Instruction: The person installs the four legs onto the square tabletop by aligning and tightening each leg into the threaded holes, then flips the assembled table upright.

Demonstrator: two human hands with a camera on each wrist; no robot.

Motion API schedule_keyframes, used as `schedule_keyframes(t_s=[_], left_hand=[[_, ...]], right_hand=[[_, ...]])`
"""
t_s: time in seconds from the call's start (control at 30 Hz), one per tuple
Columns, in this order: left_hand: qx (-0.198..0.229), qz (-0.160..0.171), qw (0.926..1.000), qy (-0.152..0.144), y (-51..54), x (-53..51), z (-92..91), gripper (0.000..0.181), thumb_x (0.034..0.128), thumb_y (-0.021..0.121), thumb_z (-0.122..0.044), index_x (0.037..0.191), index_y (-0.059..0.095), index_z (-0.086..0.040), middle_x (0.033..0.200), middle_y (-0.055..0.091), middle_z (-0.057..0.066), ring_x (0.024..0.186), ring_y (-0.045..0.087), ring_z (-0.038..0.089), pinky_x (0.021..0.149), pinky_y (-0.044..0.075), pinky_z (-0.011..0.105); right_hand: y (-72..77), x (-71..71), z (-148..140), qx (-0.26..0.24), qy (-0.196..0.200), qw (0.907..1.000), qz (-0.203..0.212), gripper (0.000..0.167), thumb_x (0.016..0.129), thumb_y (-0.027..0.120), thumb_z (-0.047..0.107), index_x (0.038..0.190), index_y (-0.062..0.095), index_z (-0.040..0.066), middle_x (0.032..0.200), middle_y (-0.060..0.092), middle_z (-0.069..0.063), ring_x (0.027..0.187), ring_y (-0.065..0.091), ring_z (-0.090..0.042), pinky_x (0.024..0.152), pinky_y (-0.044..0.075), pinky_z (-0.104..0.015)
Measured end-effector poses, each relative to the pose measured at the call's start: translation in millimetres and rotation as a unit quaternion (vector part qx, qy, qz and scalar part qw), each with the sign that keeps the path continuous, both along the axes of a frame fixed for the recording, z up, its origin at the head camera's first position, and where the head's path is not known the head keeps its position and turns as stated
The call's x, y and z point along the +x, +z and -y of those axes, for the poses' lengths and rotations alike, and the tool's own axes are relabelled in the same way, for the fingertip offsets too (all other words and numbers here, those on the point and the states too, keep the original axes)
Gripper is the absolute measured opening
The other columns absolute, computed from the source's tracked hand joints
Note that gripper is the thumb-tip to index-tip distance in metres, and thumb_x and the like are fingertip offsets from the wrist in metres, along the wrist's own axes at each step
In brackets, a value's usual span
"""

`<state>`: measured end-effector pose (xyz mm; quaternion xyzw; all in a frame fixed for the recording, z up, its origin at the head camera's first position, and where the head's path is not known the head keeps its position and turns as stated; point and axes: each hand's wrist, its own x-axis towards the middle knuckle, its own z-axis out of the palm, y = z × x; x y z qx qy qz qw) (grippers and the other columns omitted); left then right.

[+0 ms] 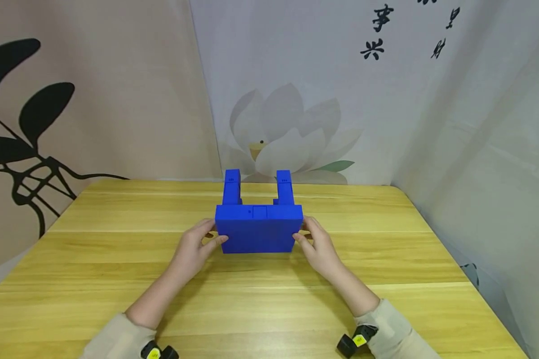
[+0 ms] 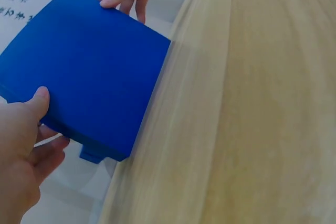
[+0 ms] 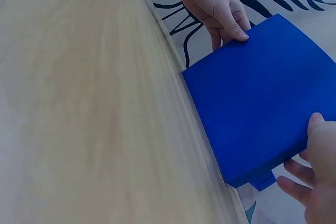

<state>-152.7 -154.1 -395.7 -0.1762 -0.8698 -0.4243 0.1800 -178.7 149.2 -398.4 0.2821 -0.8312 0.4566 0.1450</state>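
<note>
A blue box (image 1: 258,236) with a smooth, flat front stands upright before me. Two blue arms (image 1: 231,187) extend beyond its top edge on the far side. My left hand (image 1: 194,245) grips its left side, thumb on the front face and fingers behind. On the opposite side my right hand (image 1: 320,247) holds it the same way. Both wrist views show the broad blue face (image 2: 94,72) between the two hands, with a small blue tab (image 3: 263,180) jutting out behind. Whether the lower edge touches the table I cannot tell. The back is hidden.
A wooden table (image 1: 260,304) with a yellowish grain spreads beneath the hands. Behind it hangs a pale cloth backdrop (image 1: 152,99) with printed leaves, a lotus and characters. Dark cameras (image 1: 357,340) sit on both wrists, by the beige sleeves.
</note>
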Motion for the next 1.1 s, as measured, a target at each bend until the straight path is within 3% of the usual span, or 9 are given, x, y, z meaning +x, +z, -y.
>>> schedule_keyframes(t_s=[0.23,0.47,0.67,0.83,1.1], left_hand=[[0.022,0.004,0.9996,-0.020,1.8,1.2,-3.6,0.028,0.0880,0.069,-0.010,0.114,0.064,-0.001,0.101,0.065,0.006,0.089,0.062,0.019,0.076,0.054,0.035],[0.059,0.039,0.9971,-0.029,7.3,4.1,-6.8,0.026,0.0908,0.066,-0.008,0.114,0.060,0.002,0.103,0.063,0.010,0.093,0.062,0.023,0.084,0.052,0.039],[0.085,0.057,0.9942,-0.034,12.8,7.2,-9.0,0.028,0.0927,0.064,-0.011,0.116,0.058,0.004,0.095,0.059,0.007,0.091,0.058,0.021,0.081,0.053,0.033],[0.112,0.068,0.9908,-0.035,22.4,11.5,-11.2,0.025,0.0938,0.063,-0.012,0.113,0.059,0.004,0.088,0.053,0.007,0.085,0.052,0.022,0.073,0.050,0.027],[0.150,0.109,0.9826,-0.004,37.0,18.6,-17.3,0.034,0.0942,0.062,-0.011,0.121,0.057,0.010,0.092,0.057,0.012,0.088,0.055,0.022,0.078,0.050,0.024]], right_hand=[[-4.4,-2.1,-1.4,-0.019,-0.001,0.9998,-0.004,0.029,0.095,0.057,0.003,0.123,0.053,-0.002,0.110,0.059,-0.013,0.095,0.062,-0.026,0.082,0.052,-0.040],[2.4,0.6,-1.9,-0.027,0.003,0.9995,0.019,0.031,0.096,0.053,0.001,0.126,0.050,-0.006,0.109,0.061,-0.015,0.094,0.062,-0.026,0.083,0.051,-0.043],[10.6,4.0,-0.8,-0.067,0.005,0.9972,0.034,0.029,0.095,0.048,-0.009,0.124,0.048,-0.014,0.101,0.061,-0.020,0.089,0.060,-0.027,0.079,0.052,-0.037],[19.2,7.2,-0.6,-0.092,0.005,0.9942,0.056,0.030,0.098,0.047,-0.005,0.126,0.049,-0.012,0.101,0.060,-0.017,0.087,0.057,-0.018,0.075,0.051,-0.027],[37.3,17.2,0.7,-0.113,-0.007,0.9883,0.102,0.037,0.099,0.047,0.000,0.134,0.043,-0.013,0.103,0.057,-0.019,0.085,0.055,-0.016,0.069,0.050,-0.024]])
